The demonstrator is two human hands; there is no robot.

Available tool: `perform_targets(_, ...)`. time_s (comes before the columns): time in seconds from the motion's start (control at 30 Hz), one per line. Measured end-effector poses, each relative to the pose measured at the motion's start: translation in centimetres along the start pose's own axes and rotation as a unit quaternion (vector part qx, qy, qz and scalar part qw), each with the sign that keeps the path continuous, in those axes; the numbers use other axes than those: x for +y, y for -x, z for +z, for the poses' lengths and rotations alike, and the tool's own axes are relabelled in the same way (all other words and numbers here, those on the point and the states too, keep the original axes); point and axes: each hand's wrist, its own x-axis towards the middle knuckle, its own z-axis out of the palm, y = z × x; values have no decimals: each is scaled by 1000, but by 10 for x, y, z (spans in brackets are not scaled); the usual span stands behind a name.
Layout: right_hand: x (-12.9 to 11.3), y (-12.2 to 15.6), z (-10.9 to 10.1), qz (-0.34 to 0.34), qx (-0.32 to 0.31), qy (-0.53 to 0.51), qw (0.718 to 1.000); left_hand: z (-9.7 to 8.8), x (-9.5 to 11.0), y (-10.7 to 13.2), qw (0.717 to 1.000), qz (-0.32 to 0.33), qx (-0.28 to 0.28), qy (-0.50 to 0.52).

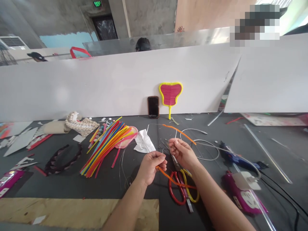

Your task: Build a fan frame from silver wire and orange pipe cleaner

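My left hand [154, 165] is closed in a pinch on an orange pipe cleaner [170, 178], which trails off to the right beneath my right forearm. Just to the right and a little higher, my right hand [181, 150] is pinched shut, with a short piece of thin white wire [175, 133] rising from its fingertips. Another orange length [180, 132] slants behind that hand, a fine wire running out from its left end; whether it joins the held pipe cleaner is hidden. Red-handled scissors [172, 192] and a yellow-handled tool [196, 195] lie below my hands.
A bundle of coloured pipe cleaners [108, 147] and a white tissue [144, 142] lie leftward. Against the white partition [115, 86] stand a phone [153, 107] and a yellow-edged pink fan [170, 94]. A blue glue gun [237, 157], cables and a purple power strip [247, 197] are rightward.
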Motion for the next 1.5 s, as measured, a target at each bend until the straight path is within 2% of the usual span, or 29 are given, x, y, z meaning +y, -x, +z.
perform_targets(0.23,-1,0,-2,21,-14,34,999,-3,0,-3,999,-21,-19,30)
perform_targets(0.43,1,0,0,14,-25,66,997,-4,-2,-7,999,-30,29,29)
perform_targets(0.6,3,1,5,11,5,40,999,-4,-5,-9,999,-27,34,23)
perform_targets(0.77,4,0,3,11,-1,49,999,-5,-5,-9,999,-22,28,22)
perform_targets(0.93,2,1,0,17,-16,125,992,-3,-5,-10,998,-6,49,29)
perform_targets(1.1,4,2,4,15,-22,230,973,-3,-7,-11,998,12,62,19)
perform_targets(1.33,0,0,-3,24,-12,212,977,-6,-6,-12,999,35,18,20)
perform_targets(1.5,-5,-2,-10,32,-10,202,979,-22,5,-18,991,89,82,60)
